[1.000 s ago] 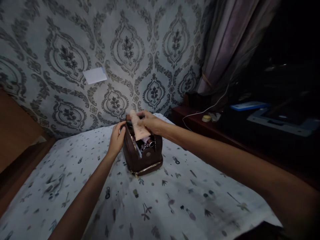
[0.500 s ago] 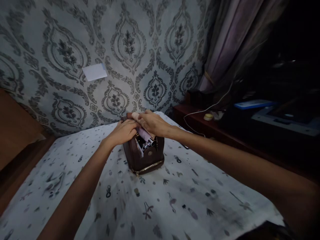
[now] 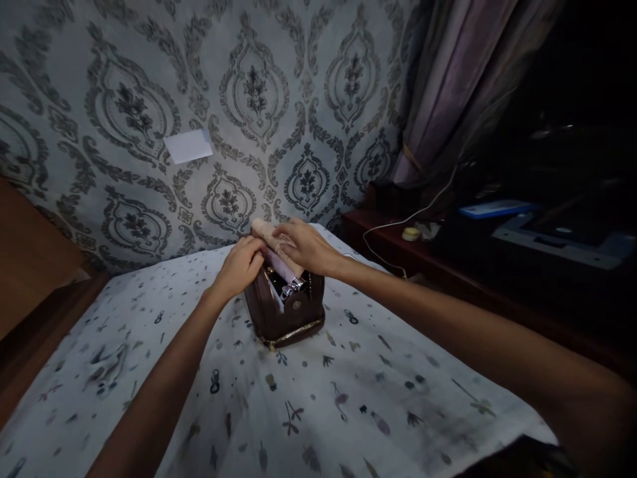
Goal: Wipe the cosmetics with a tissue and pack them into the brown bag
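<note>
A dark brown bag (image 3: 288, 318) with gold zips stands unzipped on the patterned bedsheet. Its opening shows a pale beige rolled item (image 3: 265, 230), a lilac tube-shaped thing (image 3: 281, 266) with a shiny silver end, and small metal pieces I cannot make out. My left hand (image 3: 242, 263) has its fingers curled over the bag's left rim. My right hand (image 3: 309, 247) is closed around the right side of the beige rolled item, which rests across the top of the bag. The tips of the right fingers are partly hidden.
Patterned wallpaper with a pale switch plate (image 3: 188, 146) rises behind the bed. To the right, a dark red ledge (image 3: 355, 222) carries a white cable (image 3: 432, 207), a small yellow round item (image 3: 411, 234) and a blue flat object (image 3: 497, 208). A brown panel (image 3: 32, 259) stands left.
The beige rolled item shows more at the far end of the bag. My left hand has shifted slightly left, baring more of the lilac tube-shaped thing.
</note>
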A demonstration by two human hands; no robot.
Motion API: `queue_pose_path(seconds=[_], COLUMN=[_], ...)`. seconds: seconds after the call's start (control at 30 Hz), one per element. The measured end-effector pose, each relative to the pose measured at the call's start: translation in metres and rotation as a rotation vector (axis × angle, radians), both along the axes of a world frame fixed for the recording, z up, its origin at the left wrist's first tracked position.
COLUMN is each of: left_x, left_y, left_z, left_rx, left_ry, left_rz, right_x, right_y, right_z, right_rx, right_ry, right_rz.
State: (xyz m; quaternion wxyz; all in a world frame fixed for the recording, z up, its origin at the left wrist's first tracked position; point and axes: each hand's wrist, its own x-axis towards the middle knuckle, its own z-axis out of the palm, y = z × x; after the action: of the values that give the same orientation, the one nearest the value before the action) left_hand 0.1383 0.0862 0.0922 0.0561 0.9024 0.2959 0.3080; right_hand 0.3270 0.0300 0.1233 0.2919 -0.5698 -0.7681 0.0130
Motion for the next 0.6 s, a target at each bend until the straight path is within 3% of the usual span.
queue_pose_path(seconds=[0.13,0.27,0.6], left_x=[0.001,0.007,0.015], left_y=[-0.007,-0.008,0.008], left_z=[-0.014,-0.029,-0.047], left_rx=[0.009,-0.006,-0.135], left_ry=[-0.358,-0.543,-0.660], left_rz=[0.068,0.121,0.155], right_x=[-0.015,-0.027,-0.022], right_y=[-0.007,-0.014,-0.006], right_z=[-0.003,-0.013,-0.025], right_rx=[-0.126,-0.181,-0.051], right_ry=[0.009,-0.002,-0.001], right_rz=[0.021,0.052,0.090])
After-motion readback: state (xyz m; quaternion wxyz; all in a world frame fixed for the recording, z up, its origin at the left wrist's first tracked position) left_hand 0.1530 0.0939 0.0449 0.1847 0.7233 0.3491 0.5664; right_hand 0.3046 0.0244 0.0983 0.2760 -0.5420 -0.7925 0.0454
